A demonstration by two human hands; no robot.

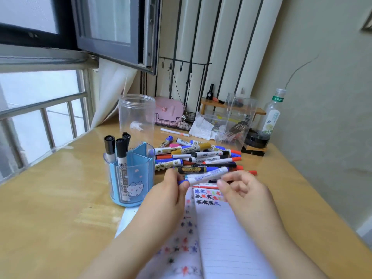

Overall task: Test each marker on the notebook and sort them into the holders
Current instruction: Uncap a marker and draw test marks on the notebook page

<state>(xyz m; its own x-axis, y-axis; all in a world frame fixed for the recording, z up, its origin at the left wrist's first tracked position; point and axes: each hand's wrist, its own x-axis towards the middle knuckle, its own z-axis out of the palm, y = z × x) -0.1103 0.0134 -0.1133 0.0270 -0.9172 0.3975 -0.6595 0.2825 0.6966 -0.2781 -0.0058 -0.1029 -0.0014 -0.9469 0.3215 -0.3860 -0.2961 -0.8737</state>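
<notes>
An open lined notebook (219, 234) lies in front of me with rows of black, red and blue test marks near its top. Just above it I hold a white marker with blue ends (207, 176), lying level. My left hand (171, 188) pinches its blue cap end. My right hand (239, 188) has its fingers curled at the barrel's other end. A pile of markers (199, 156) lies behind. A blue divided holder (131, 178) at the left has three black-capped markers in it. An empty clear jar (136, 115) stands behind the holder.
The wooden desk (60, 198) meets a barred window on the left and a wall on the right. At the back stand a pink box (170, 109), crumpled paper, a clear organiser (237, 121), a plastic bottle (271, 113) and a black round case (256, 138).
</notes>
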